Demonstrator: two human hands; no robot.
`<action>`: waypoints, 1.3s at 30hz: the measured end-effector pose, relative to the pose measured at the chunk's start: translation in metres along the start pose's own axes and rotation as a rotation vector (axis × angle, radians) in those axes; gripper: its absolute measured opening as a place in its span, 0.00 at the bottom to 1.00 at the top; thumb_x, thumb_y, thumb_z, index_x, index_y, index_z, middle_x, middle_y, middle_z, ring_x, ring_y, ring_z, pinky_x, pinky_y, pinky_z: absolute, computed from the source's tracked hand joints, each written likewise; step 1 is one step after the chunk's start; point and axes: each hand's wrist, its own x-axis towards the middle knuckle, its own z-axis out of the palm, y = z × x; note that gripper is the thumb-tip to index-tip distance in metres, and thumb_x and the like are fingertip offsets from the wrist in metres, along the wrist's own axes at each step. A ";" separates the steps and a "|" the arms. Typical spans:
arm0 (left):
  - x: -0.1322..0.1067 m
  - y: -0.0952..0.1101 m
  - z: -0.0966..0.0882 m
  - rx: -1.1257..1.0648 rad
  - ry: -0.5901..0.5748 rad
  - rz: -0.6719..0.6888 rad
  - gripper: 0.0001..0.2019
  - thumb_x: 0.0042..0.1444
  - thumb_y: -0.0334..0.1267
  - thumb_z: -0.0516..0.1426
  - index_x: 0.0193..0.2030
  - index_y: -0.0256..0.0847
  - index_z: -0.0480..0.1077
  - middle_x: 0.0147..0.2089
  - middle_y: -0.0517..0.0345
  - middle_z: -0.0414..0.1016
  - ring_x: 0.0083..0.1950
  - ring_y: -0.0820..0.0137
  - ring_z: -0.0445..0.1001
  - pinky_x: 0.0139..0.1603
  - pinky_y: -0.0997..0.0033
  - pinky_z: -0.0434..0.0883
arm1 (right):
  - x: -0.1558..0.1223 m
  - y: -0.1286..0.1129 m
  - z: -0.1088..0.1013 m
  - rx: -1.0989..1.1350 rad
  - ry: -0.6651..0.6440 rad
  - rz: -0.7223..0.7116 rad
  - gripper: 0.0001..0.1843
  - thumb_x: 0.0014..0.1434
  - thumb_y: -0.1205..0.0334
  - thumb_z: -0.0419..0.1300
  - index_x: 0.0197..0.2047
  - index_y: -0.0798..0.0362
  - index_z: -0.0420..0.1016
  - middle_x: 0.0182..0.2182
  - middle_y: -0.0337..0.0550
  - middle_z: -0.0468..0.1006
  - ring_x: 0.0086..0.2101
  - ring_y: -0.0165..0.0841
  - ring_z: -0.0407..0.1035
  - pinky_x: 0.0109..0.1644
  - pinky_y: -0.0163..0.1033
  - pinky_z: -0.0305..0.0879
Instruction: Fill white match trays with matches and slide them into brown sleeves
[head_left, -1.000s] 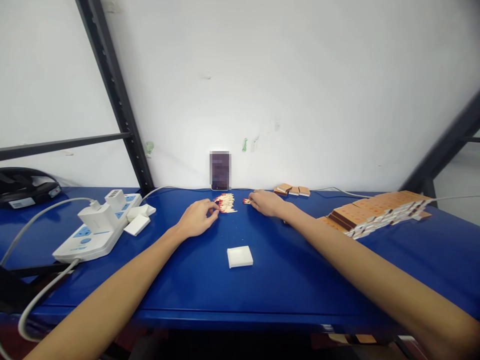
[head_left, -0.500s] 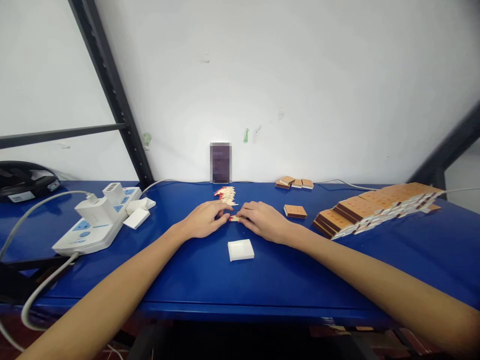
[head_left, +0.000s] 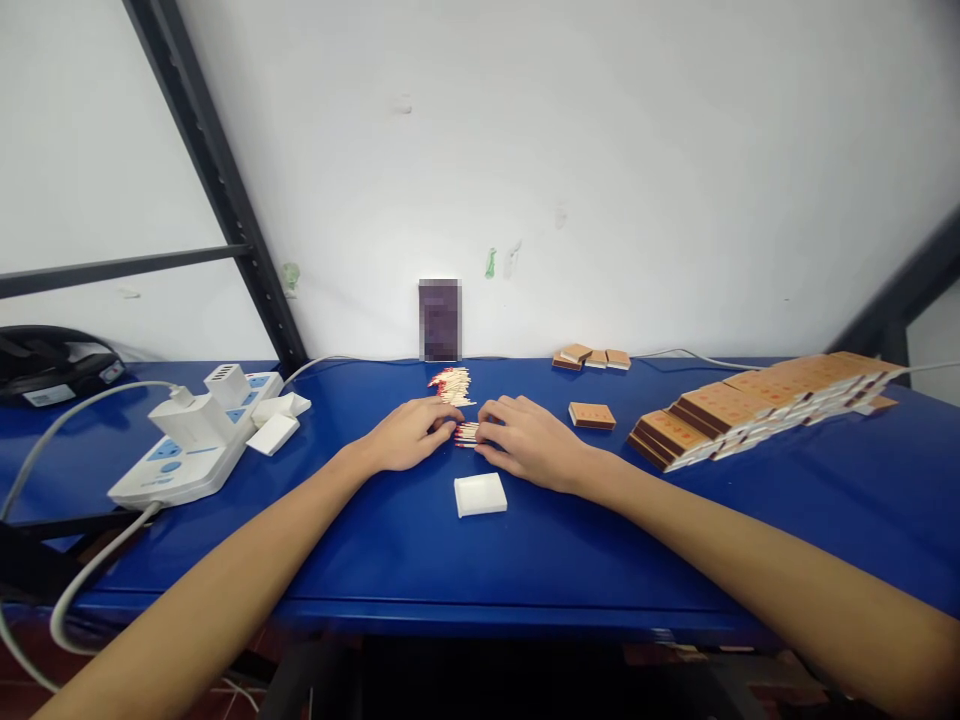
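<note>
A small row of red-headed matches [head_left: 466,434] lies on the blue table between my two hands, heads toward the left. My left hand [head_left: 411,434] rests at the head end, its thumb and forefinger apart, with fingertips beside the heads. Over the plain ends curves my right hand [head_left: 529,440], thumb and fingers spread around them; its fingertips partly cover the sticks. A white matchbox tray [head_left: 481,495] sits nearer to me, just below the matches. Behind my hands is a looser heap of matches [head_left: 454,386].
At right stands a long stack of matchboxes [head_left: 750,400], with a single matchbox [head_left: 592,415] beside it and several more by the wall. A white power strip [head_left: 195,450] with plugs and cables occupies the left, near some white trays [head_left: 273,434]. A dark pixelated panel [head_left: 440,320] stands at the wall.
My thumbs and fingers have parted around the small row of matches, and more of the sticks now show. The view has shifted slightly.
</note>
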 end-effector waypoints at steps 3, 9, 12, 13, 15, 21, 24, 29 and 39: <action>0.000 -0.003 0.000 -0.005 0.018 -0.036 0.15 0.62 0.37 0.47 0.49 0.40 0.72 0.42 0.55 0.77 0.40 0.67 0.73 0.42 0.69 0.67 | -0.001 -0.003 -0.002 0.031 -0.020 0.036 0.15 0.67 0.59 0.49 0.37 0.54 0.74 0.38 0.47 0.73 0.37 0.35 0.64 0.41 0.40 0.52; -0.001 -0.013 -0.002 0.021 0.098 -0.210 0.17 0.61 0.39 0.47 0.51 0.40 0.72 0.29 0.59 0.74 0.30 0.69 0.70 0.32 0.71 0.63 | -0.007 -0.002 -0.002 0.163 -0.021 0.198 0.18 0.64 0.51 0.53 0.48 0.55 0.72 0.37 0.47 0.74 0.37 0.37 0.67 0.45 0.44 0.56; -0.002 -0.014 -0.004 0.004 0.086 -0.220 0.17 0.61 0.39 0.47 0.51 0.42 0.72 0.29 0.59 0.74 0.30 0.70 0.70 0.32 0.72 0.62 | -0.009 0.002 0.001 0.264 -0.026 0.259 0.27 0.61 0.47 0.55 0.56 0.56 0.68 0.46 0.53 0.71 0.43 0.40 0.66 0.46 0.44 0.61; -0.001 -0.014 -0.005 0.005 0.085 -0.217 0.17 0.60 0.38 0.47 0.51 0.42 0.73 0.29 0.60 0.75 0.30 0.70 0.70 0.32 0.72 0.62 | -0.009 0.003 0.002 0.305 -0.023 0.260 0.26 0.61 0.47 0.55 0.57 0.55 0.68 0.47 0.53 0.71 0.45 0.41 0.66 0.48 0.44 0.62; -0.002 -0.015 -0.007 0.025 0.103 -0.231 0.18 0.60 0.38 0.46 0.50 0.43 0.73 0.30 0.59 0.75 0.30 0.69 0.71 0.32 0.72 0.62 | -0.006 0.004 0.004 0.381 -0.012 0.236 0.22 0.63 0.49 0.54 0.55 0.53 0.70 0.48 0.50 0.72 0.47 0.40 0.65 0.50 0.45 0.62; -0.005 -0.025 -0.013 0.108 0.186 -0.362 0.19 0.60 0.37 0.45 0.48 0.43 0.74 0.31 0.58 0.77 0.32 0.67 0.73 0.35 0.70 0.63 | 0.012 0.009 0.012 0.456 -0.007 0.163 0.15 0.66 0.57 0.51 0.47 0.50 0.78 0.41 0.46 0.78 0.43 0.37 0.68 0.48 0.43 0.62; -0.007 -0.028 -0.013 0.116 0.190 -0.367 0.18 0.60 0.37 0.45 0.48 0.43 0.74 0.33 0.58 0.78 0.33 0.66 0.74 0.36 0.70 0.64 | 0.025 0.017 0.021 0.402 -0.007 0.143 0.14 0.66 0.60 0.52 0.46 0.51 0.78 0.40 0.48 0.78 0.42 0.37 0.69 0.47 0.42 0.63; -0.007 -0.029 -0.010 0.106 0.174 -0.330 0.17 0.60 0.37 0.46 0.47 0.43 0.75 0.34 0.57 0.79 0.33 0.67 0.74 0.36 0.71 0.65 | 0.042 0.027 0.036 0.323 0.029 0.099 0.12 0.65 0.62 0.53 0.44 0.54 0.78 0.39 0.48 0.79 0.41 0.37 0.69 0.47 0.43 0.63; -0.008 -0.018 -0.009 0.037 0.136 -0.177 0.15 0.59 0.35 0.48 0.46 0.42 0.74 0.29 0.60 0.75 0.28 0.71 0.70 0.32 0.73 0.62 | 0.033 0.023 0.034 0.269 0.085 0.097 0.09 0.63 0.64 0.56 0.38 0.54 0.78 0.37 0.47 0.75 0.39 0.36 0.66 0.45 0.42 0.63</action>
